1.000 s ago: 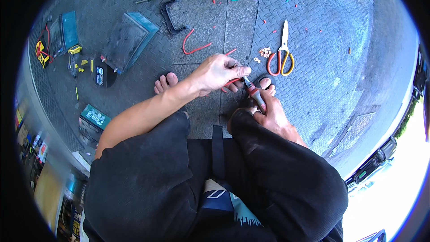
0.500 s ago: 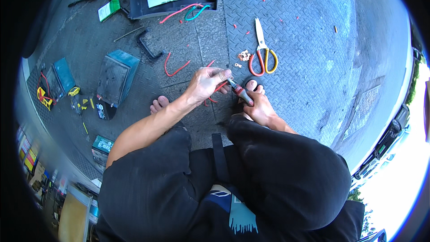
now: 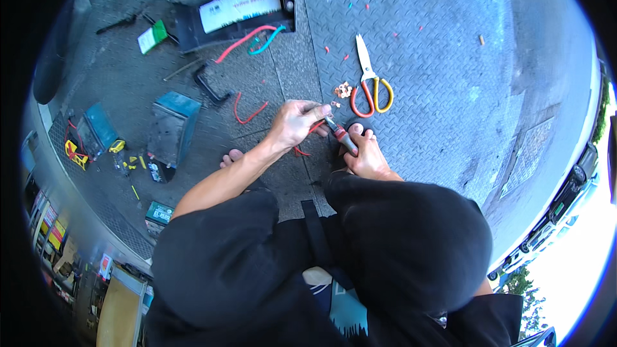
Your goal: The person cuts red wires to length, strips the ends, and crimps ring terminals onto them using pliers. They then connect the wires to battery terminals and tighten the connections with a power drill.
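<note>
My left hand (image 3: 294, 123) is closed in a pinch, with a red wire (image 3: 316, 126) running out beneath its fingers. My right hand (image 3: 370, 156) is wrapped round the red and grey handles of a pair of pliers (image 3: 340, 133). The jaws of the pliers meet the left fingertips; a small piece at that spot is too small to make out. Just beyond, a small heap of copper terminals (image 3: 343, 90) lies on the floor. Beside the heap rest large scissors (image 3: 366, 77) with one red and one yellow handle loop, blades pointing away.
A loose red wire (image 3: 247, 115) curves on the floor to the left. Farther off stands a black tray (image 3: 186, 32) with red and green wires before it. Battery-like boxes (image 3: 173, 119), a black clamp-shaped bar (image 3: 209, 87) and a yellow-red tool (image 3: 76, 155) lie left.
My view has shifted, so more shows beyond the black tray. Both hands stay together at the jaws, with the pliers angled a little more steeply.
</note>
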`<state>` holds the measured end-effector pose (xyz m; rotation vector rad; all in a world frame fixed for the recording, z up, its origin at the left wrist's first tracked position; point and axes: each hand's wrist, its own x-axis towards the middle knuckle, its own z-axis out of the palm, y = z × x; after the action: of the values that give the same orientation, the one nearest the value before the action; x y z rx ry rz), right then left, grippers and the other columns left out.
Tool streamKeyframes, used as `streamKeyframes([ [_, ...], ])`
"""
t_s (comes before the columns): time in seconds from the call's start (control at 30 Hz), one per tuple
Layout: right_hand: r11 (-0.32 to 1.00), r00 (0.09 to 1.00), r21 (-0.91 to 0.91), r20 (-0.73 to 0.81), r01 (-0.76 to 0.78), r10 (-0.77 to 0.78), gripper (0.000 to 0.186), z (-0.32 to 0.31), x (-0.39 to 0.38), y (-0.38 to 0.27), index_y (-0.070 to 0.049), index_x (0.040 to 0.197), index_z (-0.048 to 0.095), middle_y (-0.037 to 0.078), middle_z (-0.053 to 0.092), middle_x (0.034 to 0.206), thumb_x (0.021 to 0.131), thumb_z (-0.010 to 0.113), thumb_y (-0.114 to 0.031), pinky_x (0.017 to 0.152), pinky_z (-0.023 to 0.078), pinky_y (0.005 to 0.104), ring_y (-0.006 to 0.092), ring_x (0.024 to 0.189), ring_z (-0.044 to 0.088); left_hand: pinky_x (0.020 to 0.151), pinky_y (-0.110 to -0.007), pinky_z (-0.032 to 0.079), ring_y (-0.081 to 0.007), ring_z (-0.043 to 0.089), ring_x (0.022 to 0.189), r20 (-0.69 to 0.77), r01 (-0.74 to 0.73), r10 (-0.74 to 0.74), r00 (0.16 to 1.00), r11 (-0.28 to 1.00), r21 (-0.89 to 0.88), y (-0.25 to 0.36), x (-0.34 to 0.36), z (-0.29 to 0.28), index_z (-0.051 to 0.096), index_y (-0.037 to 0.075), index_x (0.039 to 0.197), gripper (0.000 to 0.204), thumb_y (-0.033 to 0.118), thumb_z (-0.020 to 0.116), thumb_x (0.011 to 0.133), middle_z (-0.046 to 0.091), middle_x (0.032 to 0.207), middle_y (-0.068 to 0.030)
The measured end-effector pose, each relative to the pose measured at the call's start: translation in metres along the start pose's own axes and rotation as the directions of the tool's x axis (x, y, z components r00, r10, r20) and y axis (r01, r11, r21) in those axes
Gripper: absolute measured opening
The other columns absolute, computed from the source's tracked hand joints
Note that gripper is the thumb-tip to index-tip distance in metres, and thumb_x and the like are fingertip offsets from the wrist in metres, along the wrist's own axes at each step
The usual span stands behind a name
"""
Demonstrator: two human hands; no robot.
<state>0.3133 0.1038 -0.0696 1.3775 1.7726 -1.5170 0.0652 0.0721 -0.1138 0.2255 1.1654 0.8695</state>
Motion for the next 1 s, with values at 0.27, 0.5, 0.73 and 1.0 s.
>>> streamKeyframes([
  [0.27, 0.994, 0.994, -0.011, -0.008, -0.107, 0.107, 0.041, -0.018, -0.002, -0.018, -0.002, 0.117, 0.074, 0.035, 0.069, 0.113, 0.085, 0.071, -0.027, 0.104, 0.051, 0.0537, 0.0505, 0.115, 0.065, 0.071, -0.033, 0.066, -0.0210, 0.077, 0.080, 0.099, 0.186, -0.180, 0.979, 0.981, -0.060, 0.011, -0.015, -0.016, 0.071, -0.008, 0.118, 0.034, 0.025, 0.070, 0.110, 0.077, 0.097, -0.0144],
  [0.5, 0.994, 0.994, 0.061, 0.061, -0.096, 0.092, 0.043, -0.012, -0.028, -0.039, 0.004, 0.123, 0.068, 0.033, 0.072, 0.111, 0.087, 0.067, -0.019, 0.103, 0.053, 0.0499, 0.0484, 0.112, 0.069, 0.050, -0.021, 0.050, -0.0067, 0.067, 0.066, 0.095, 0.024, -0.035, 0.995, 0.993, 0.115, 0.022, -0.046, -0.018, 0.073, -0.007, 0.124, 0.027, 0.012, 0.069, 0.106, 0.082, 0.100, -0.0095],
  [0.73, 0.999, 0.993, 0.025, 0.111, -0.045, 0.042, 0.045, -0.023, -0.045, -0.075, 0.006, 0.128, 0.059, 0.031, 0.069, 0.106, 0.086, 0.069, -0.009, 0.104, 0.050, 0.0521, 0.0493, 0.111, 0.066, 0.049, -0.022, 0.046, -0.0059, 0.065, 0.064, 0.044, -0.010, 0.006, 0.999, 0.995, 0.101, 0.038, -0.069, -0.019, 0.075, -0.009, 0.121, 0.027, 0.011, 0.071, 0.102, 0.082, 0.097, -0.0099],
  [1.0, 0.999, 0.993, -0.035, 0.119, -0.008, 0.012, 0.038, -0.021, -0.048, -0.090, 0.005, 0.119, 0.058, 0.033, 0.068, 0.106, 0.086, 0.072, -0.008, 0.103, 0.049, 0.0528, 0.0515, 0.110, 0.065, 0.056, -0.030, 0.052, -0.0107, 0.067, 0.062, 0.005, -0.026, 0.025, 1.000, 0.983, 0.179, 0.034, -0.081, -0.022, 0.082, -0.005, 0.098, 0.023, 0.014, 0.070, 0.093, 0.081, 0.083, -0.0079],
])
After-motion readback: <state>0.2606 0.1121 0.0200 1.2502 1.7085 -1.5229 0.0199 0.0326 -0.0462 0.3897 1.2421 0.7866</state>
